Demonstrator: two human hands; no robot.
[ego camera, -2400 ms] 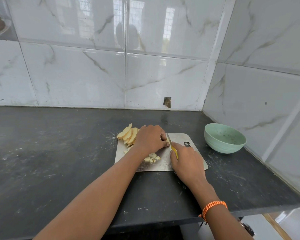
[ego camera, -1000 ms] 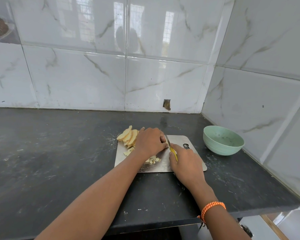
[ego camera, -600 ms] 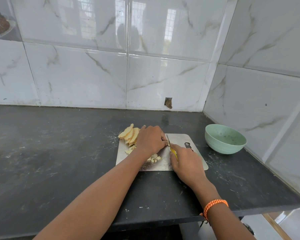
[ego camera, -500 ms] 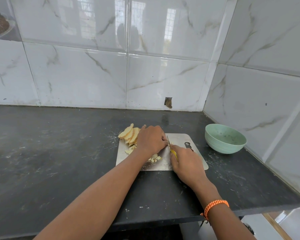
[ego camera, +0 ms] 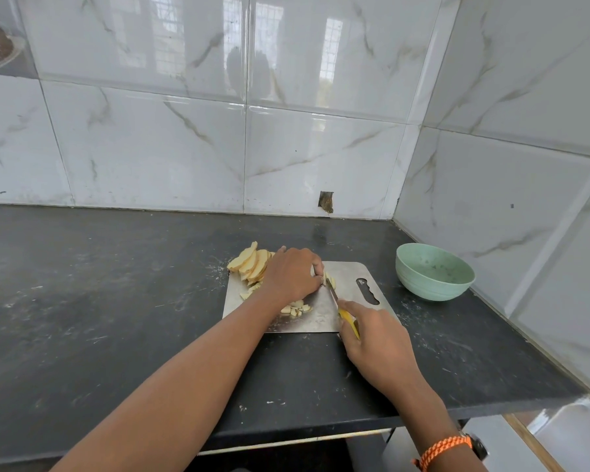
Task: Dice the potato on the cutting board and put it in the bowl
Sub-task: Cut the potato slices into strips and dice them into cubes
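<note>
Potato slices [ego camera: 251,265]: light, firm, likely slippery when cut; pinned on cutting board [ego camera: 349,279] under curled left hand [ego camera: 292,275]. Knife [ego camera: 341,310] gripped by right hand [ego camera: 377,342]. Bowl [ego camera: 435,270] unfilled.

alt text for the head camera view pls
A person's right hand cuts potato with a yellow-handled knife on a metal cutting board, the left hand holding the piece. Potato slices lie at the board's far left; a green bowl stands right.
</note>
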